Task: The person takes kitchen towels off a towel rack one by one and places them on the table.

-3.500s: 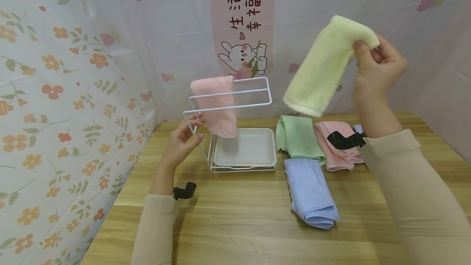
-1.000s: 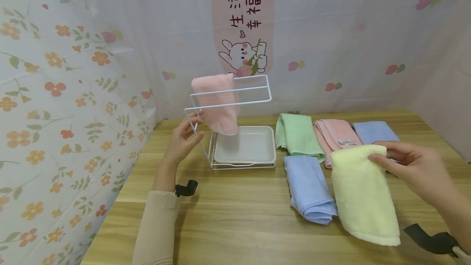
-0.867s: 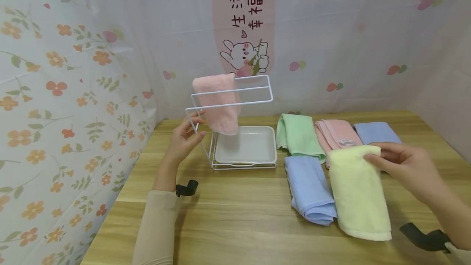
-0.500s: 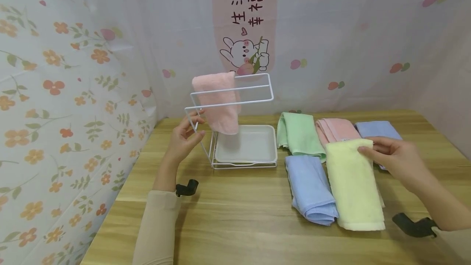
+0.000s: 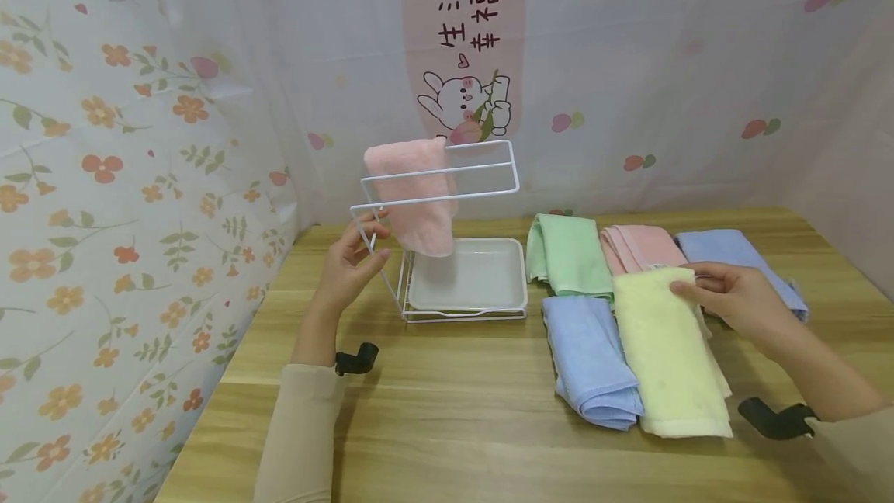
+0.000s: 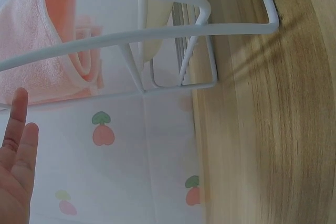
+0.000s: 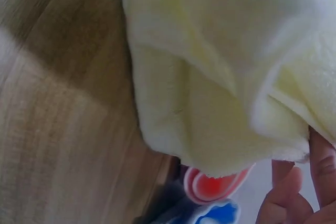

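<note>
In the head view my right hand (image 5: 735, 298) pinches the top edge of a folded yellow towel (image 5: 670, 363). The towel's lower end is spread over the table beside a folded blue towel (image 5: 592, 359). From the right wrist, the yellow cloth (image 7: 210, 108) fills much of the view, with fingertips at its edge. My left hand (image 5: 345, 266) holds the left side of a white wire rack (image 5: 447, 199), thumb in front and fingers reaching past the upright. In the left wrist view, two fairly straight fingers (image 6: 19, 124) show near the rods. A pink towel (image 5: 412, 200) hangs over the rack's top bars.
A white tray (image 5: 469, 274) sits in the rack's base. Behind the yellow towel lie folded green (image 5: 569, 254), pink (image 5: 637, 245) and second blue towels (image 5: 726, 247). The wooden table (image 5: 447, 425) meets patterned cloth (image 5: 594, 37) at the back and left.
My right hand has brought the yellow towel down from the air to the table, then shifted it left against the near blue towel. My left hand has stayed at the rack.
</note>
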`<state>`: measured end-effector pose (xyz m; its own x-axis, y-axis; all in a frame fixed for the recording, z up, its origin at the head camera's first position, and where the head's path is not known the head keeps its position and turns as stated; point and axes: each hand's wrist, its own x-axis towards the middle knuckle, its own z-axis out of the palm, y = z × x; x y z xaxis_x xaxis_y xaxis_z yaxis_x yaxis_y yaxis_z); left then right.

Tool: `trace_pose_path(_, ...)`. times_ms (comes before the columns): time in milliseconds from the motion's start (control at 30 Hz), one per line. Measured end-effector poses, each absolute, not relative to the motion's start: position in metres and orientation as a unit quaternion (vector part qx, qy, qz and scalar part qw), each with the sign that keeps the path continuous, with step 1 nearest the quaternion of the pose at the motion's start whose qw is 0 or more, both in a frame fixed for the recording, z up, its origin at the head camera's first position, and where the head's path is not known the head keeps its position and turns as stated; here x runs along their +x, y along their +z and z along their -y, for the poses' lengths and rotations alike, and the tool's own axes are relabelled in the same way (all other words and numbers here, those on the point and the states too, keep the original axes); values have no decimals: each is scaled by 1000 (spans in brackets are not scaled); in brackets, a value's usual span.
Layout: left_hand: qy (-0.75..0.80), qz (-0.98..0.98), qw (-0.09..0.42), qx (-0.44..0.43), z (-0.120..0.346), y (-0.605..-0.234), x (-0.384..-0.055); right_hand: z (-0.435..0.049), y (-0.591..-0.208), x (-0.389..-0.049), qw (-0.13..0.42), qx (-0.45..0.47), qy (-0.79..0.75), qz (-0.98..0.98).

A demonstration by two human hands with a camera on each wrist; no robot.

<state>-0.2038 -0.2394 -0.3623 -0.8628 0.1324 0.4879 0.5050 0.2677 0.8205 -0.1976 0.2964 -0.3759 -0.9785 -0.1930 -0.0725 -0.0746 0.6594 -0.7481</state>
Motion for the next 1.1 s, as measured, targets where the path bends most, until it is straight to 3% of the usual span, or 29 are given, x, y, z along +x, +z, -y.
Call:
trace_pose_path(467,-565,785,158,-201,238,-361,-202,-303,-387,-202,134,-65,-390,-909)
trace_pose_path(1100,-571,779,158,-204,239,-362,-202,-314,-404,-208,141,-87,-336,-927)
